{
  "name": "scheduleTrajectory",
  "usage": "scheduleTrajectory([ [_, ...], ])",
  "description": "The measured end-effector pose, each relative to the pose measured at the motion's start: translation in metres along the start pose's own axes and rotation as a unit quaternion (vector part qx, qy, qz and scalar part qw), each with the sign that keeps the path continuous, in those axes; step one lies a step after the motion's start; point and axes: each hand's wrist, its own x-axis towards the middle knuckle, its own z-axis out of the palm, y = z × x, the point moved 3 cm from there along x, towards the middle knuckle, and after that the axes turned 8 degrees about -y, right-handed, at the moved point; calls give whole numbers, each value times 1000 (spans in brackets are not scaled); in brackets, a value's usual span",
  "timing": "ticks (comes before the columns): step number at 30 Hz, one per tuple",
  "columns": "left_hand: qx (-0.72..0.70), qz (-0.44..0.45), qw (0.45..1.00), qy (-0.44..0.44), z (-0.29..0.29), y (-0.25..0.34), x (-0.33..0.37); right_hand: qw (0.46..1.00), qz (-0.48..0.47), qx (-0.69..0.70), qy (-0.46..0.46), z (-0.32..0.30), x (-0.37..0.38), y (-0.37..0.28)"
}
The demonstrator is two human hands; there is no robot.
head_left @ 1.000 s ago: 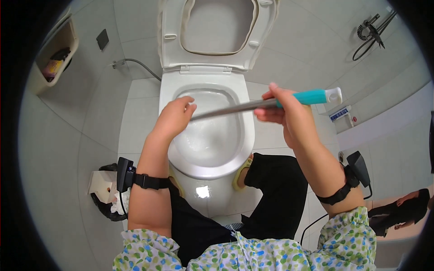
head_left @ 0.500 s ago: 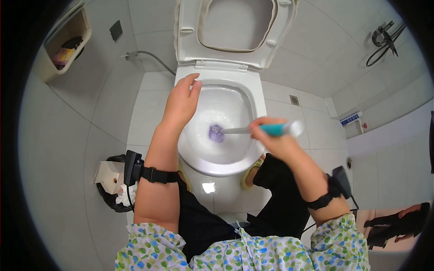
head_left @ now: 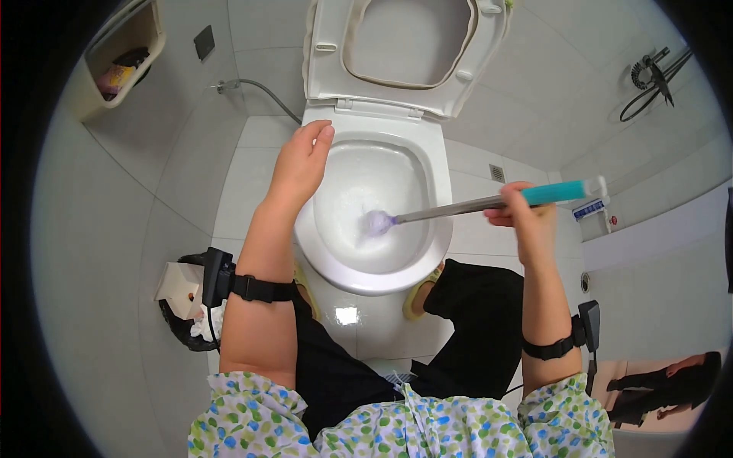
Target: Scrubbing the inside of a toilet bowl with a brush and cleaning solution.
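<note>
The teal-handled brush [head_left: 458,208] has its purple head in the toilet [head_left: 366,284]. Right of it, the right hand [head_left: 532,221] curls around the brush. The left hand [head_left: 300,162], fingers together, is near the toilet's left edge.

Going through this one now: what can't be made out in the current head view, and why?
- Purple brush head, head view: bristle detail lost to blur.
- Stretch of the brush handle inside the right grip, head view: covered by that grip.
- Raised toilet seat, head view: top cut off by the upper edge.
- Black-lined bin, head view: partly hidden behind the left arm.
</note>
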Motion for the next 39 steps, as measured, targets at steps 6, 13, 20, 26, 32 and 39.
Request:
scheduleTrajectory([
  [6, -8, 30, 1000, 4, 3, 5, 1, 971, -105, 76, 199, 6, 2, -1],
  [13, 34, 34, 997, 58, -6, -9, 8, 979, -121, 136, 94, 67, -5, -19],
  [20, 10, 19, 999, 40, -5, 0, 4, 987, 15, -61, -148, 16, -24, -30],
  [26, 32, 18, 998, 42, -8, -2, 2, 937, -3, -264, -227, -15, 2, -72],
  [32, 30, 13, 998, 50, -8, 3, 7, 864, -184, -326, -336, 22, 24, 8],
  [39, 42, 8, 998, 40, -9, 2, 4, 813, -215, -341, -420, 39, 17, 5],
])
